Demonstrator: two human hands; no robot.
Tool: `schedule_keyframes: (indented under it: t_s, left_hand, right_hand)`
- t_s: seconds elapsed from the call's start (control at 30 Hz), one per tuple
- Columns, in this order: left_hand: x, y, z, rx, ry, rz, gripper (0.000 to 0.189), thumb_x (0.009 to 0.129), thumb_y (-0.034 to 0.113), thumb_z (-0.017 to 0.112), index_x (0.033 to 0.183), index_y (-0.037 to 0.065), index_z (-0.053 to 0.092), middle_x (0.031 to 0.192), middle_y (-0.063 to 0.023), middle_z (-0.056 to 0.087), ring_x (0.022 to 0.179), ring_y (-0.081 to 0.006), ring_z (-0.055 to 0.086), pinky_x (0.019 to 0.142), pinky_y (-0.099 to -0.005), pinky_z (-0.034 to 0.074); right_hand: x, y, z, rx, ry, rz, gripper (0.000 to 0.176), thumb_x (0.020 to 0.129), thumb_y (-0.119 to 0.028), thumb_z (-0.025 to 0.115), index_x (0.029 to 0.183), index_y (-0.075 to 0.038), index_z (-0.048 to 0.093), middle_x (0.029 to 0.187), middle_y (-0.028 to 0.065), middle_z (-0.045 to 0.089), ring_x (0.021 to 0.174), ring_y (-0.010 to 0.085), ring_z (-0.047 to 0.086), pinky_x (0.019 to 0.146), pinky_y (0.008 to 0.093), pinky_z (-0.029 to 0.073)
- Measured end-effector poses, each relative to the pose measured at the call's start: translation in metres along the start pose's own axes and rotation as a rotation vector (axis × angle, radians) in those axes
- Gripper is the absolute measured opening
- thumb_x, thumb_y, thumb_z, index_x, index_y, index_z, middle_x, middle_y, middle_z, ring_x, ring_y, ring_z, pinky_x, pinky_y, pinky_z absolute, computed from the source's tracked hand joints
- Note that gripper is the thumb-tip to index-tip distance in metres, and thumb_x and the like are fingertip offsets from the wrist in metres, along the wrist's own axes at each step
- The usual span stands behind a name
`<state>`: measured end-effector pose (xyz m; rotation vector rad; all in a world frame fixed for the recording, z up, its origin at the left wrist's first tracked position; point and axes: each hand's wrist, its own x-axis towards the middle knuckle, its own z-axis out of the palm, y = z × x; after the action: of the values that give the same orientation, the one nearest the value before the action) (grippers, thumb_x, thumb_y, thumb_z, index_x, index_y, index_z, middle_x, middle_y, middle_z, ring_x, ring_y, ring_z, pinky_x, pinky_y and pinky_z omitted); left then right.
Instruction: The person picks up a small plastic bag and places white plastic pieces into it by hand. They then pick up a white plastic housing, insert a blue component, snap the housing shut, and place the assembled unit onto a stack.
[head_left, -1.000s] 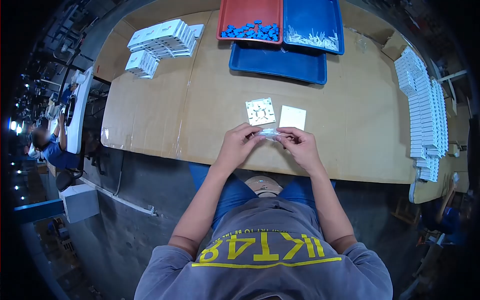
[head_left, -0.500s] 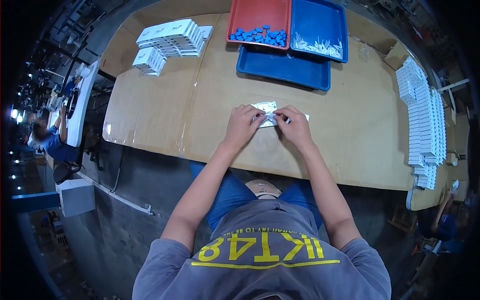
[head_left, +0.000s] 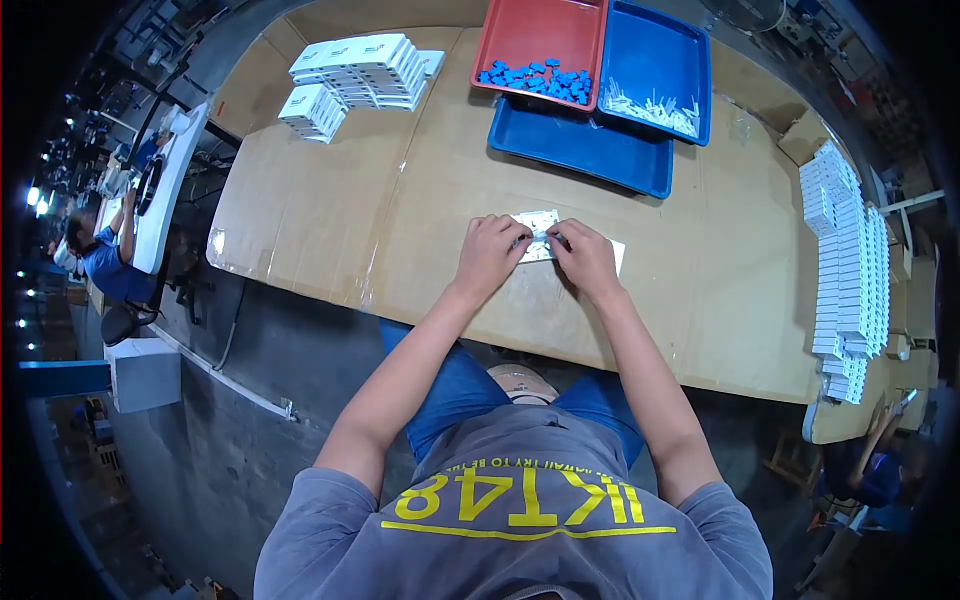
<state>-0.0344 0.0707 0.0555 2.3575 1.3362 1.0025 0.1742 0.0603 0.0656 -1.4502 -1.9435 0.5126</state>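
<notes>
A small flat white plastic part (head_left: 541,221) lies on the cardboard-covered table in front of me, between my hands. My left hand (head_left: 488,252) is closed at its left side, thumb and fingertips pinched on its edge. From the right, my right hand (head_left: 586,258) pinches the same part, its fingertips close to those of the left. Fingers cover much of the part, and any smaller piece in them is too small to make out. Just beyond my right hand, the edge of another flat white piece (head_left: 620,256) shows, partly hidden by that hand.
A red tray (head_left: 540,40) holds small blue pieces; a blue tray (head_left: 655,50) holds thin white pieces. Another blue tray (head_left: 580,158) sits below them. White stacks stand at back left (head_left: 360,75) and right (head_left: 845,260). People work at both sides.
The view has shifted slightly, so the trays and stacks sit a little differently. Both hands keep their pinch on the white part; slightly more of the white piece beside my right hand shows.
</notes>
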Motion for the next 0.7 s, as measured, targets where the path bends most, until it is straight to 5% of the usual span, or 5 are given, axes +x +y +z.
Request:
schedule_keyframes:
  t_s: [0.3,0.5,0.7]
  left_hand:
    - [-0.011,-0.006,-0.015,-0.052,-0.054,0.117,0.020,0.087,0.021,0.079,0.101,0.008,0.074,0.102,-0.0059,0.069,0.098,-0.0262,0.063,0.088,-0.0406,0.046]
    - [-0.013,-0.006,-0.020,-0.037,-0.088,0.204,0.028,0.085,0.024,0.082,0.105,0.006,0.073,0.113,-0.0076,0.067,0.104,-0.0279,0.063,0.091,-0.0414,0.049]
    - [-0.013,-0.010,-0.018,0.006,-0.047,0.303,0.029,0.085,0.024,0.080,0.105,0.004,0.072,0.114,-0.0077,0.067,0.109,-0.0285,0.062,0.093,-0.0428,0.050]
  right_hand:
    - [-0.002,0.008,-0.009,-0.083,-0.013,-0.199,0.011,0.090,-0.012,0.073,0.098,-0.007,0.077,0.097,0.0075,0.076,0.087,0.0289,0.073,0.077,0.0394,0.059]
    - [0.019,-0.001,-0.020,-0.259,-0.270,-0.108,0.014,0.086,-0.016,0.073,0.097,-0.009,0.078,0.101,0.0066,0.074,0.089,0.0303,0.073,0.078,0.0414,0.059]
    - [0.040,-0.015,-0.016,-0.385,-0.297,-0.150,0.008,0.082,-0.009,0.068,0.083,-0.006,0.075,0.095,0.0120,0.071,0.088,0.0334,0.073,0.078,0.0459,0.058]
